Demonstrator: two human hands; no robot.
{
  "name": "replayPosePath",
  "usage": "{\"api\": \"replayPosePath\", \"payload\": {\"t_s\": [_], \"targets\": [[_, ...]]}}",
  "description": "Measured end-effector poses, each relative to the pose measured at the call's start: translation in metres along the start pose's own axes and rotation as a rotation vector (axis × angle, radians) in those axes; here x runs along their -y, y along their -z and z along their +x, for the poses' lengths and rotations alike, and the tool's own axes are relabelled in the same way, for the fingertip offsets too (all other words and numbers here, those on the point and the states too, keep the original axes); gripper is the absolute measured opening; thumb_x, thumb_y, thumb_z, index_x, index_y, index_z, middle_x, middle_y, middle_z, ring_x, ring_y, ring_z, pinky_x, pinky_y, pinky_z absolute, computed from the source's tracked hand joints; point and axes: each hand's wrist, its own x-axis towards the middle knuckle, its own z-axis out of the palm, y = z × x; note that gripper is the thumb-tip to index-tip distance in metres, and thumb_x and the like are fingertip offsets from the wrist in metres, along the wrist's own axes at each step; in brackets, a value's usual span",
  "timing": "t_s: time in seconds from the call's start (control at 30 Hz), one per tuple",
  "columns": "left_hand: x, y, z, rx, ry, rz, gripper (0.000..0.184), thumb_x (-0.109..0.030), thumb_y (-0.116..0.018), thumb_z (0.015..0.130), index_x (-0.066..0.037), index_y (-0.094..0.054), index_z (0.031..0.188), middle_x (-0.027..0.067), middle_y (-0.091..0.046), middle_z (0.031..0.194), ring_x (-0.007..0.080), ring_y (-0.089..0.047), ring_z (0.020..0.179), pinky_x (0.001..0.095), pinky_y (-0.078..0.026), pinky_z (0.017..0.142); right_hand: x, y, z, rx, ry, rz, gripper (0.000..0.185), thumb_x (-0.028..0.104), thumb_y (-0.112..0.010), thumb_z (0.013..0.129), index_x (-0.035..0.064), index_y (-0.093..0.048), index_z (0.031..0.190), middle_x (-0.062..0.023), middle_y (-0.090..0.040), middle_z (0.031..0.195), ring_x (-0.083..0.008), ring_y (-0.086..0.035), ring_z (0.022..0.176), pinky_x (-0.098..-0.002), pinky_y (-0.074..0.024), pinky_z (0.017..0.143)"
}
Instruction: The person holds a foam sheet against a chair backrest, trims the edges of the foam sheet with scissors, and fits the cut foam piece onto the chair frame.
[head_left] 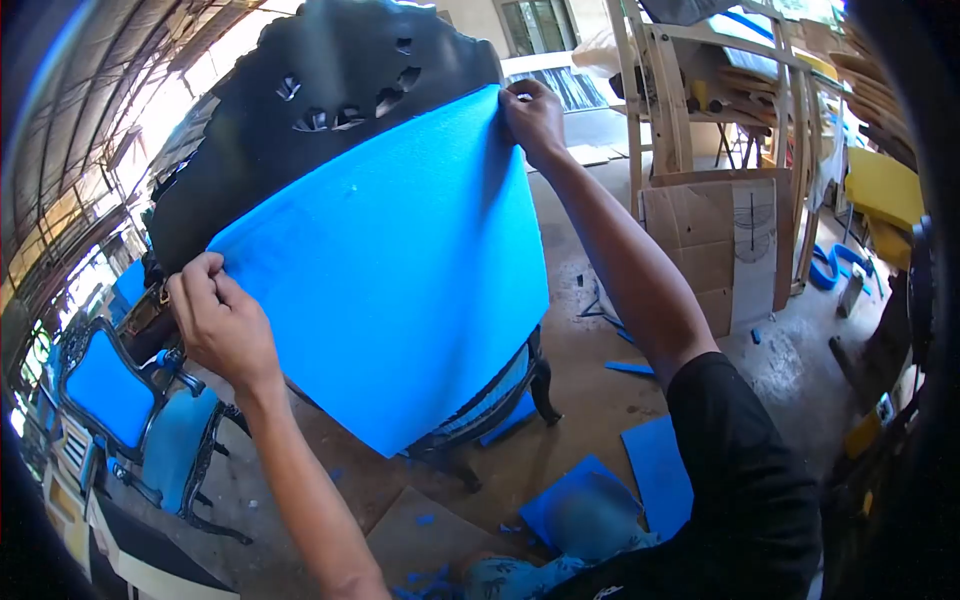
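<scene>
Left hand (225,325) and right hand (537,122) each pinching an upper corner of blue sheet (390,260), spread between them (lower corner points down). Behind it, black carved chair back (250,140). Beyond left hand, blue-padded armchair (112,390).

A blue sheet (395,265) slants — across a black backrest (345,75).

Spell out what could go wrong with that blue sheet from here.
If the left hand or right hand lets its upper corner slip, the blue sheet could sag out of line with the carved dark panel. Its lower end seems to hang free, so it might swing or fold. The blue pieces on the floor could be slippery underfoot.
</scene>
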Motion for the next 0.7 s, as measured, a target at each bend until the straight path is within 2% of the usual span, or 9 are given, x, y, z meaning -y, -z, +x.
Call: {"api": "replayPosePath", "payload": {"t_s": [0.17, 0.2, 0.27, 0.33, 0.37, 0.43, 0.5, 0.57, 0.7], "targets": [[-0.009, 0.006, 0.009, 0.170, 0.095, 0.063, 0.018, -0.004, -0.055, 0.086, -0.004, -0.065, 0.100, 0.0111, -0.061, 0.098, 0.0289, -0.063, 0.088, 0.0369, -0.050, 0.075, -0.029, -0.005, 0.020, -0.078, 0.174, -0.082, 0.017, 0.015, -0.069, 0.085, -0.0013, -0.067, 0.089, -0.0076, -0.061, 0.061, -0.0148, -0.059, 0.048, -0.0301, -0.0466, 0.045], [-0.009, 0.006, 0.008, 0.192, 0.098, 0.079, 0.018, -0.004, -0.055, 0.086, -0.004, -0.065, 0.100, 0.0111, -0.061, 0.098, 0.0289, -0.063, 0.088, 0.0369, -0.050, 0.075, -0.004, 0.001, 0.005, 0.007, -0.093, -0.004, 0.029, 0.025, -0.070, 0.081, -0.0002, -0.069, 0.096, -0.0229, -0.070, 0.088, -0.0299, -0.069, 0.083, -0.0404, -0.0520, 0.080], [-0.009, 0.004, 0.006, 0.140, 0.067, 0.144, 0.024, -0.014, -0.059, 0.084, -0.004, -0.065, 0.105, 0.0143, -0.062, 0.108, 0.0325, -0.062, 0.097, 0.0393, -0.049, 0.083, -0.023, 0.000, 0.021, 0.043, 0.029, -0.080, 0.042, 0.038, -0.076, 0.075, 0.0025, -0.070, 0.097, -0.0260, -0.066, 0.101, -0.0303, -0.065, 0.098, -0.0418, -0.0509, 0.086], [-0.032, 0.011, -0.003, 0.199, 0.101, 0.208, 0.046, -0.033, -0.071, 0.081, 0.000, -0.062, 0.113, 0.0174, -0.058, 0.120, 0.0361, -0.059, 0.105, 0.0437, -0.046, 0.092, -0.052, -0.005, 0.045, -0.191, 0.359, -0.405, 0.049, 0.042, -0.072, 0.079, -0.0038, -0.067, 0.092, -0.0177, -0.064, 0.065, -0.0254, -0.065, 0.058, -0.0396, -0.0520, 0.054], [-0.043, 0.015, -0.007, 0.269, 0.160, 0.186, 0.064, -0.042, -0.076, 0.077, 0.001, -0.058, 0.120, 0.0212, -0.054, 0.125, 0.0381, -0.056, 0.110, 0.0443, -0.045, 0.096, -0.019, 0.000, 0.015, -0.021, 0.126, -0.163, 0.019, 0.021, -0.063, 0.088, 0.0076, -0.068, 0.102, -0.0152, -0.067, 0.071, -0.0197, -0.064, 0.062, -0.0359, -0.0541, 0.055], [-0.038, 0.009, -0.031, 0.182, -0.088, 0.141, 0.082, -0.048, -0.082, 0.068, -0.001, -0.052, 0.129, 0.0299, -0.048, 0.129, 0.0422, -0.050, 0.118, 0.0514, -0.042, 0.098, -0.023, 0.008, 0.015, 0.141, 0.064, 0.064, 0.024, 0.018, -0.063, 0.088, -0.0002, -0.064, 0.103, -0.0090, -0.062, 0.069, -0.0166, -0.061, 0.058, -0.0323, -0.0526, 0.052], [-0.055, 0.011, -0.055, 0.243, -0.014, 0.148, 0.068, -0.034, -0.073, 0.079, -0.009, -0.049, 0.138, 0.0249, -0.041, 0.144, 0.0393, -0.042, 0.131, 0.0535, -0.035, 0.107, -0.009, 0.008, 0.001, 0.137, -0.006, 0.120, 0.031, 0.022, -0.060, 0.093, -0.0030, -0.059, 0.110, -0.0104, -0.064, 0.074, -0.0169, -0.063, 0.060, -0.0320, -0.0536, 0.051], [-0.059, 0.009, -0.069, 0.512, 0.054, 0.211, 0.113, -0.058, -0.078, 0.068, -0.020, -0.015, 0.155, 0.0230, -0.003, 0.159, 0.0494, -0.010, 0.143, 0.0559, -0.009, 0.118, -0.009, -0.002, -0.001, 0.177, 0.028, 0.192, 0.032, 0.029, -0.060, 0.094, -0.0020, -0.058, 0.102, -0.0077, -0.060, 0.067, -0.0159, -0.061, 0.057, -0.0309, -0.0518, 0.049], [-0.053, -0.005, -0.084, 0.391, -0.001, 0.226, 0.115, -0.057, -0.080, 0.063, -0.017, -0.022, 0.153, 0.0243, -0.007, 0.158, 0.0493, -0.010, 0.143, 0.0560, -0.010, 0.118, -0.032, 0.020, 0.023, 0.499, 0.125, 0.252, 0.026, 0.027, -0.058, 0.093, 0.0018, -0.058, 0.093, -0.0051, -0.055, 0.062, -0.0164, -0.055, 0.052, -0.0301, -0.0494, 0.052]]}}
